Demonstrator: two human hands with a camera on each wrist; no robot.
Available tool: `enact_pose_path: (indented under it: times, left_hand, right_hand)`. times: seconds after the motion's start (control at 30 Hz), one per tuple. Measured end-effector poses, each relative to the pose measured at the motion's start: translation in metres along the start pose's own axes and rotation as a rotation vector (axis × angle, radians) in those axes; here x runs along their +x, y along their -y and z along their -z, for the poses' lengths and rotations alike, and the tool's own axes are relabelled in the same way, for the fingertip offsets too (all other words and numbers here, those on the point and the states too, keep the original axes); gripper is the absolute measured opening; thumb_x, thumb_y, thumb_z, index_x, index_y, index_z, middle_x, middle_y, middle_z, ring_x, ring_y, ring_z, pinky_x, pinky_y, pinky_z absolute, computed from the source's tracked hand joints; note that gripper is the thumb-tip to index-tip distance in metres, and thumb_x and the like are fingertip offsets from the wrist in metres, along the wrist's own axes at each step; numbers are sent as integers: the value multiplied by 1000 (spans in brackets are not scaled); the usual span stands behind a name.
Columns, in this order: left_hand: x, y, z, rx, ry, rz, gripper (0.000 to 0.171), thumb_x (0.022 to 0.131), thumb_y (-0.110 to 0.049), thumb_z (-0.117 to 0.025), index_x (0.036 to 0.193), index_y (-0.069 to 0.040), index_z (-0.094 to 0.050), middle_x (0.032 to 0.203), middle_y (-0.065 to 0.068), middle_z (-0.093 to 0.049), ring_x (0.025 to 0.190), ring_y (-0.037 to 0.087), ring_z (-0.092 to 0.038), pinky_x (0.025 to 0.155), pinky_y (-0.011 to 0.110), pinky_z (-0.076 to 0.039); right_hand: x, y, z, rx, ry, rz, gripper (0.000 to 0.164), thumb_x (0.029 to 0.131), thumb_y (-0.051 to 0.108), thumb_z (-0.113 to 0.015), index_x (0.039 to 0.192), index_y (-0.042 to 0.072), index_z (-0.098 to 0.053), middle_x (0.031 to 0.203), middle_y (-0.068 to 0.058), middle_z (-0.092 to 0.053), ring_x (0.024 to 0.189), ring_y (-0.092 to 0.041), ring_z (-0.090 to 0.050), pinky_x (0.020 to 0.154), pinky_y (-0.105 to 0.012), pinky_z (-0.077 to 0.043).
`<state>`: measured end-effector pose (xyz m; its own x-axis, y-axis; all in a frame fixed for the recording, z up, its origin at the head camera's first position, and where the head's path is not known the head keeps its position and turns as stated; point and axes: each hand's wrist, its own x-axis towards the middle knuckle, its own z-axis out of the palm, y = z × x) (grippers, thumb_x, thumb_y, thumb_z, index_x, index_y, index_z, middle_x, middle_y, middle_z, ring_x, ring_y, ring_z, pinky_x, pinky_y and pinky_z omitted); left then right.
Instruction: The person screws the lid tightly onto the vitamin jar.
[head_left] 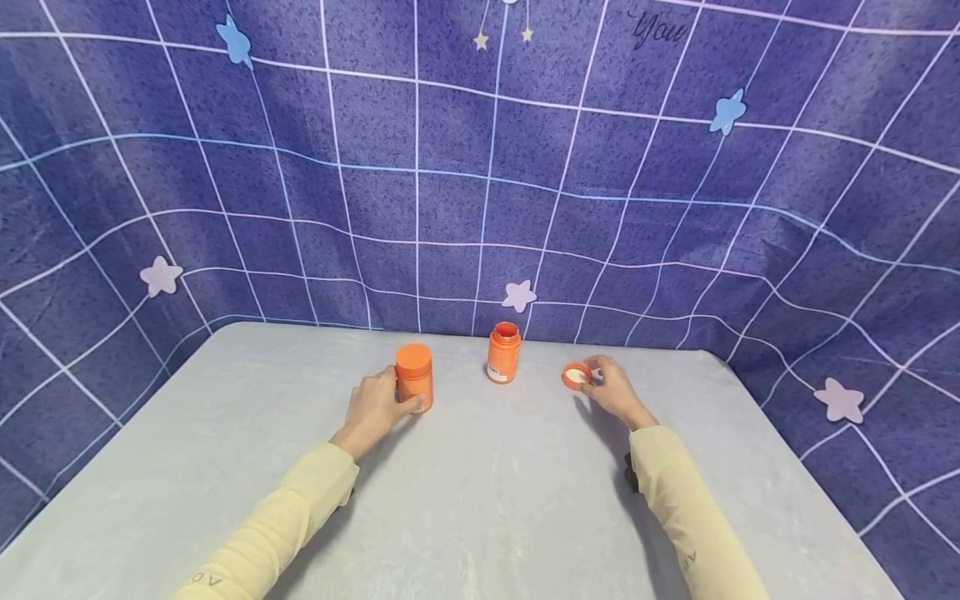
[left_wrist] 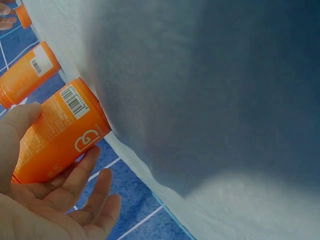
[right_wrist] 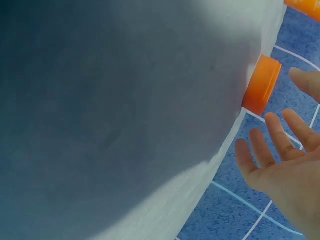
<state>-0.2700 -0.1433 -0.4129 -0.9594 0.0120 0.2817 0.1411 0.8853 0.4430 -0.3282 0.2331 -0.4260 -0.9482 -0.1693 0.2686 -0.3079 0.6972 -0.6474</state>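
My left hand (head_left: 372, 406) holds an orange capped bottle (head_left: 415, 385) upright on the table. In the left wrist view its thumb lies on one side and fingers on the other, and a barcode label (left_wrist: 74, 101) shows near the base. To the right stands a second orange bottle (head_left: 502, 357) with an uncovered mouth. An orange cap (head_left: 577, 376) lies upside down, its white inside facing up. Beside that cap is my right hand (head_left: 612, 390); the right wrist view has its fingers (right_wrist: 280, 137) loosely spread, with a gap between them and the cap.
The grey-white table (head_left: 480, 500) ends at the back against a blue curtain (head_left: 450, 208) with grid lines and star shapes. The uncapped bottle stands between my two hands, close to the back edge.
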Motion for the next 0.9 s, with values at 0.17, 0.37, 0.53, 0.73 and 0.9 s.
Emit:
enact_pose_path:
  times: [0.17, 0.37, 0.53, 0.73, 0.9]
  left_hand:
    - [0, -1, 1, -4, -19, -6, 53, 72, -40, -73, 102, -1, -52, 84, 12, -63, 79, 32, -60, 69, 47, -45]
    - [4, -6, 4, -40, -65, -7, 68, 71, -42, -74, 117, 0, -47, 97, 16, -61, 89, 38, -58, 76, 50, -44]
    - [9, -17, 11, -51, -101, -18, 80, 72, -44, -73, 131, -1, -38, 122, 19, -52, 107, 40, -49, 89, 52, -38]
    - [14, -37, 14, 20, -157, -86, 78, 73, -44, -72, 131, -3, -39, 122, 18, -51, 109, 38, -46, 88, 49, -37]
    - [18, -53, 12, 65, -187, -145, 73, 75, -45, -71, 129, -5, -41, 117, 15, -54, 107, 36, -47, 84, 46, -38]
  right_hand:
    - [1, -3, 1, -65, 15, -18, 45, 75, 3, -64, 114, -12, -48, 109, -29, -53, 104, -43, -48, 93, -52, -36]
    - [3, -6, 1, -114, 22, -31, 46, 75, 5, -65, 114, -12, -49, 108, -29, -53, 105, -42, -46, 94, -53, -32]
    - [5, -5, 0, -159, 35, -30, 46, 74, 6, -65, 113, -13, -49, 110, -29, -53, 104, -43, -46, 93, -52, -33]
    - [7, 2, -3, -227, 71, -59, 51, 73, 10, -69, 115, -11, -49, 113, -29, -53, 104, -46, -47, 89, -54, -37]
    - [9, 7, -4, -252, 96, -113, 53, 76, 13, -68, 119, -9, -47, 117, -28, -51, 107, -46, -45, 87, -56, -40]
